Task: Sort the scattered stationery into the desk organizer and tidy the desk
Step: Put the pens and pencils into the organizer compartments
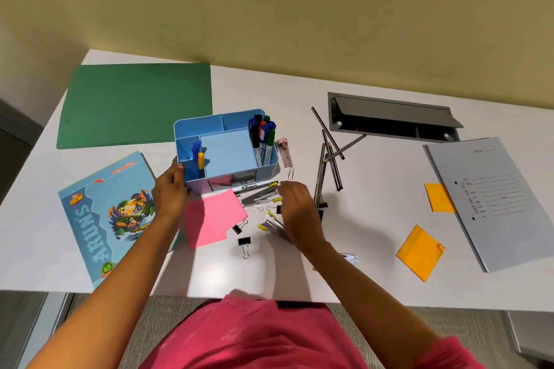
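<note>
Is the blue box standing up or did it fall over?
Standing up. The blue box has its open top facing upward, and the markers stick straight up out of it.

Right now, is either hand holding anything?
The left hand grips the blue organizer by its near-left corner. The right hand looks empty; its palm is hidden.

Organizer (227,156) mid-desk (374,249); notebook (108,216) to its left, pencils (328,159) right, folder (135,105) behind
</note>
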The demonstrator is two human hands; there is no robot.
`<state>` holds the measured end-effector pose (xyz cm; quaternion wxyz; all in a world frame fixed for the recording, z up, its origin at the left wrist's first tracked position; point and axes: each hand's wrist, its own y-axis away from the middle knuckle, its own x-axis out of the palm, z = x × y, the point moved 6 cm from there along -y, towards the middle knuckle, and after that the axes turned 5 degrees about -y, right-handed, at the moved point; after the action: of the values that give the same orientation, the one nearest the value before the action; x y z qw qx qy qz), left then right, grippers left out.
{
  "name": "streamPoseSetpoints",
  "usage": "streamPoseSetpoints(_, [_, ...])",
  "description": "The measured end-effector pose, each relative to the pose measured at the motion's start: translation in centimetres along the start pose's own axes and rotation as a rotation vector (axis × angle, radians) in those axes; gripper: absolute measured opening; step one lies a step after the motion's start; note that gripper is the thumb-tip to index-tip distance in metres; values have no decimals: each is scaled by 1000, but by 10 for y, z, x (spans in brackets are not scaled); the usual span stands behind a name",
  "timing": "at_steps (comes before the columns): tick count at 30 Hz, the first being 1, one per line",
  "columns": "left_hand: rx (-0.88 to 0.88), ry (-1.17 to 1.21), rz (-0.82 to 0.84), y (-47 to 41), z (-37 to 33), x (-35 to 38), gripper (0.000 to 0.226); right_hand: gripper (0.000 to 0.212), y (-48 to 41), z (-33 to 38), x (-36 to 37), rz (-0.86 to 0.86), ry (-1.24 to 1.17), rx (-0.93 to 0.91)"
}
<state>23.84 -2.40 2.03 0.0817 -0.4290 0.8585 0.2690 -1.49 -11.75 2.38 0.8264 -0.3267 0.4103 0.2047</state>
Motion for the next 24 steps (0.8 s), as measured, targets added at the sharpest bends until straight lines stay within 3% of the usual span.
streamPoseSetpoints(2, [2,2,9,2,-1,0,41,30,-9,20,16,88,17,-142])
streamPoseSetpoints(8, [-2,-5,74,5,-3,-2,41,49,-45,38,52,370,140,14])
streamPoseSetpoints(13, [-6,0,93,5,-3,-3,34,40,-52,39,44,400,280,20])
streamPoseSetpoints(19, [0,3,93,5,-2,-2,37,47,-52,19,42,454,345,102])
streamPoseSetpoints(24, [29,-5,90,6,-4,-1,28,40,-49,11,38,411,443,11])
